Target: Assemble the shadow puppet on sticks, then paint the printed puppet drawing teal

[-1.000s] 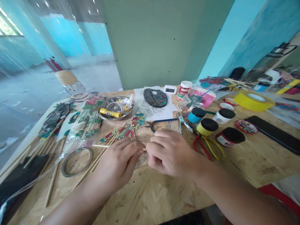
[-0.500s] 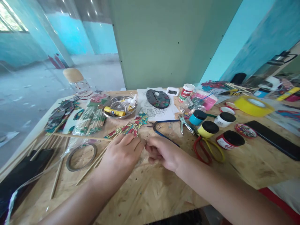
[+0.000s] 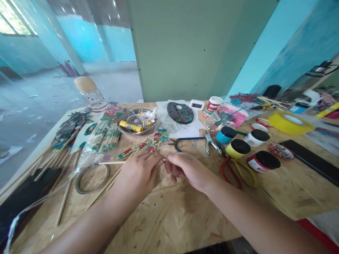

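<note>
My left hand (image 3: 144, 169) is closed round a thin wooden stick (image 3: 111, 162), whose far end sticks out to the left. Its near tip shows between my two hands. My right hand (image 3: 182, 167) pinches at that tip, fingers curled; any small piece there is too small to make out. Just beyond my left hand lies a colourful patterned paper cutout (image 3: 132, 149). Blue-handled pliers (image 3: 180, 141) rest beyond my right hand. More sticks (image 3: 99, 194) lie under and beside my left forearm.
A roll of grey tape (image 3: 79, 183) lies at left, near a metal bowl (image 3: 136, 132) of supplies. To the right are red and yellow scissors (image 3: 230, 173), paint jars (image 3: 237, 148), a hole punch (image 3: 208, 143) and yellow tape (image 3: 290, 123). A palette-like disc (image 3: 180, 113) sits on papers.
The stick in my left hand has shifted right, so less of it sticks out at the left. My hands stay together, and the view has moved slightly.
</note>
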`<act>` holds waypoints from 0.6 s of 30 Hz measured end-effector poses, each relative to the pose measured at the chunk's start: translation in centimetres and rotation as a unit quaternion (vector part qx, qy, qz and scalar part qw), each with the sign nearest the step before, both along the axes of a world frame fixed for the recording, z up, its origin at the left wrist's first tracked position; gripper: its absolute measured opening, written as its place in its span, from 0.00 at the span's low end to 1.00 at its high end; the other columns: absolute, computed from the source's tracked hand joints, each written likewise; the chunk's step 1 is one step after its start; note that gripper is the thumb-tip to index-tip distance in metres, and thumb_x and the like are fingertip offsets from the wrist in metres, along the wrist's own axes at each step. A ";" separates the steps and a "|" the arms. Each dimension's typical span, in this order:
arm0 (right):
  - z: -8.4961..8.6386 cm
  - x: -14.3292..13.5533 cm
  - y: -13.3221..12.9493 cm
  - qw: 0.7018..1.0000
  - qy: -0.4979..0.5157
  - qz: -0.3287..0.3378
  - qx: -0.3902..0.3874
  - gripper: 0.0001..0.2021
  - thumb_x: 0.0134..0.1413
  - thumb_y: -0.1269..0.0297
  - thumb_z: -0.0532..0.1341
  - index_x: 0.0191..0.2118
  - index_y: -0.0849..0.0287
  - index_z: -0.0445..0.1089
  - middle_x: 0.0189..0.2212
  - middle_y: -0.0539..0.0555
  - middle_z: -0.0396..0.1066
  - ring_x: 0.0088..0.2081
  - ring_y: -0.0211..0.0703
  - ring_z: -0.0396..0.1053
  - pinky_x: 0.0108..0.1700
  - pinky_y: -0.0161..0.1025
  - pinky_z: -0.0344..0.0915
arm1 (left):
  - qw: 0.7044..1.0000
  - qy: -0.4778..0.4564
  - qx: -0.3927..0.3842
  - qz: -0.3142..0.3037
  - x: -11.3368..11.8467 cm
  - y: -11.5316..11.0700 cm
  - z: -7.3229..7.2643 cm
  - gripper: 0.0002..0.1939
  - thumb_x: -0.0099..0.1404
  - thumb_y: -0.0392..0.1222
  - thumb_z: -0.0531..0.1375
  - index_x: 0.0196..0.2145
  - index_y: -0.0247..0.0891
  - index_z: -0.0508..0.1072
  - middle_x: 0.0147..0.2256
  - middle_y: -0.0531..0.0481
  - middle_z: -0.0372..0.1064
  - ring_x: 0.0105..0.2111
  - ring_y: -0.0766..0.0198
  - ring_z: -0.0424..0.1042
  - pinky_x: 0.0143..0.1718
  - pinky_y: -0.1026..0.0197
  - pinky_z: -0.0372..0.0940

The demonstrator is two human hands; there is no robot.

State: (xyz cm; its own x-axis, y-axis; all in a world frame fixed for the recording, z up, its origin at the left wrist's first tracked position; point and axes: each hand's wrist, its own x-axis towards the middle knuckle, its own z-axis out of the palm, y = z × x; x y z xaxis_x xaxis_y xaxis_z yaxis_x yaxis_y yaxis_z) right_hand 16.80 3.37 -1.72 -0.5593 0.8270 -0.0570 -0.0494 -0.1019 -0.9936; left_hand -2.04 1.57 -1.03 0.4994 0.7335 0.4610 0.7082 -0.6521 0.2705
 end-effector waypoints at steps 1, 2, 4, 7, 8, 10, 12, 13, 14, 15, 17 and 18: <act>0.3 0.2 0.0 0.999 -0.028 -0.004 0.041 0.17 0.62 0.59 0.51 0.25 0.59 0.66 0.15 0.43 0.54 0.19 0.34 0.53 0.24 0.33 0.61 | 0.999 -0.011 -0.032 0.005 0.0 0.0 0.2 0.13 0.72 0.37 0.49 0.36 0.40 0.72 0.32 0.51 0.75 0.33 0.61 0.73 0.35 0.59 0.64; 0.5 0.4 -0.1 0.993 -0.066 -0.016 0.099 0.16 0.63 0.59 0.51 0.26 0.59 0.66 0.17 0.44 0.56 0.20 0.34 0.55 0.24 0.33 0.59 | 0.998 -0.021 -0.061 0.011 0.0 0.0 0.5 0.14 0.72 0.39 0.48 0.35 0.40 0.72 0.31 0.52 0.75 0.33 0.62 0.73 0.35 0.60 0.63; 1.1 0.7 -0.1 0.954 -0.149 -0.047 0.256 0.11 0.62 0.63 0.52 0.30 0.59 0.65 0.21 0.46 0.59 0.23 0.34 0.57 0.26 0.33 0.54 | 0.993 -0.039 -0.111 0.021 -0.2 0.0 0.8 0.15 0.73 0.41 0.48 0.35 0.41 0.73 0.31 0.52 0.75 0.33 0.64 0.74 0.34 0.62 0.63; 1.6 0.9 -0.2 0.848 -0.217 -0.076 0.478 0.05 0.59 0.71 0.53 0.32 0.59 0.64 0.24 0.47 0.62 0.26 0.36 0.58 0.30 0.35 0.54 | 0.985 -0.056 -0.165 0.020 -0.3 -0.1 1.2 0.15 0.73 0.44 0.48 0.36 0.41 0.73 0.31 0.53 0.75 0.32 0.66 0.73 0.32 0.64 0.61; 1.6 0.9 -0.2 0.819 -0.224 -0.075 0.523 0.05 0.58 0.73 0.53 0.32 0.59 0.64 0.25 0.48 0.62 0.27 0.37 0.58 0.31 0.36 0.54 | 0.981 -0.059 -0.182 0.018 -0.4 -0.1 1.3 0.16 0.73 0.45 0.48 0.36 0.41 0.73 0.30 0.54 0.75 0.30 0.66 0.72 0.31 0.64 0.60; 1.6 0.9 -0.2 0.784 -0.235 -0.074 0.569 0.07 0.58 0.74 0.52 0.32 0.59 0.63 0.25 0.49 0.62 0.29 0.38 0.59 0.33 0.37 0.55 | 0.974 -0.060 -0.219 0.014 -0.3 -0.2 1.5 0.17 0.73 0.46 0.48 0.35 0.41 0.73 0.27 0.55 0.72 0.28 0.68 0.70 0.29 0.65 0.58; 1.5 0.9 -0.2 0.770 -0.245 -0.073 0.585 0.07 0.59 0.74 0.52 0.31 0.58 0.63 0.24 0.49 0.62 0.29 0.39 0.59 0.34 0.37 0.55 | 0.964 -0.057 -0.259 0.014 -0.3 -0.2 1.8 0.17 0.72 0.47 0.48 0.34 0.40 0.73 0.26 0.56 0.70 0.27 0.68 0.67 0.29 0.65 0.57; 1.4 0.9 -0.2 0.766 -0.248 -0.073 0.588 0.08 0.59 0.74 0.52 0.30 0.58 0.63 0.24 0.49 0.62 0.29 0.39 0.59 0.34 0.37 0.55 | 0.959 -0.056 -0.276 0.014 -0.3 -0.2 1.9 0.18 0.72 0.47 0.48 0.34 0.40 0.73 0.26 0.56 0.70 0.27 0.69 0.66 0.29 0.65 0.56; 1.4 0.9 -0.2 0.764 -0.250 -0.072 0.590 0.08 0.59 0.74 0.53 0.30 0.58 0.63 0.24 0.49 0.62 0.29 0.39 0.59 0.34 0.37 0.55 | 0.955 -0.055 -0.290 0.016 -0.3 -0.2 2.0 0.18 0.72 0.48 0.48 0.33 0.40 0.73 0.25 0.56 0.69 0.26 0.69 0.65 0.28 0.65 0.56; 1.4 0.9 -0.1 0.763 -0.253 -0.068 0.592 0.08 0.59 0.74 0.53 0.30 0.58 0.63 0.24 0.49 0.63 0.29 0.39 0.59 0.34 0.37 0.55 | 0.952 -0.054 -0.301 0.017 -0.4 -0.3 2.1 0.18 0.72 0.49 0.48 0.33 0.40 0.73 0.25 0.57 0.67 0.26 0.69 0.64 0.28 0.65 0.55; 1.4 1.0 -0.1 0.758 -0.259 -0.055 0.596 0.08 0.58 0.74 0.53 0.29 0.58 0.62 0.24 0.49 0.63 0.30 0.39 0.59 0.35 0.37 0.56 | 0.948 -0.053 -0.312 0.016 -0.4 -0.3 2.2 0.19 0.71 0.50 0.48 0.32 0.40 0.72 0.23 0.58 0.64 0.25 0.70 0.60 0.27 0.66 0.53; 1.4 1.0 -0.1 0.756 -0.264 -0.045 0.598 0.08 0.58 0.74 0.53 0.28 0.58 0.62 0.24 0.49 0.62 0.30 0.39 0.59 0.35 0.37 0.56 | 0.947 -0.053 -0.316 0.015 -0.5 -0.3 2.2 0.19 0.71 0.50 0.48 0.31 0.40 0.72 0.22 0.58 0.63 0.24 0.70 0.59 0.26 0.66 0.52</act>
State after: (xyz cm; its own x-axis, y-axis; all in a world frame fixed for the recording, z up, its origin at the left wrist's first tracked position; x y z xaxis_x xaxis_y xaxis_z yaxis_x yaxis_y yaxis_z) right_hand 17.84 3.30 -0.28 -0.6585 0.4969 0.5652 0.4322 0.8645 -0.2565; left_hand -2.49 1.24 1.20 0.4498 0.8926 -0.0294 0.6707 -0.3159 0.6711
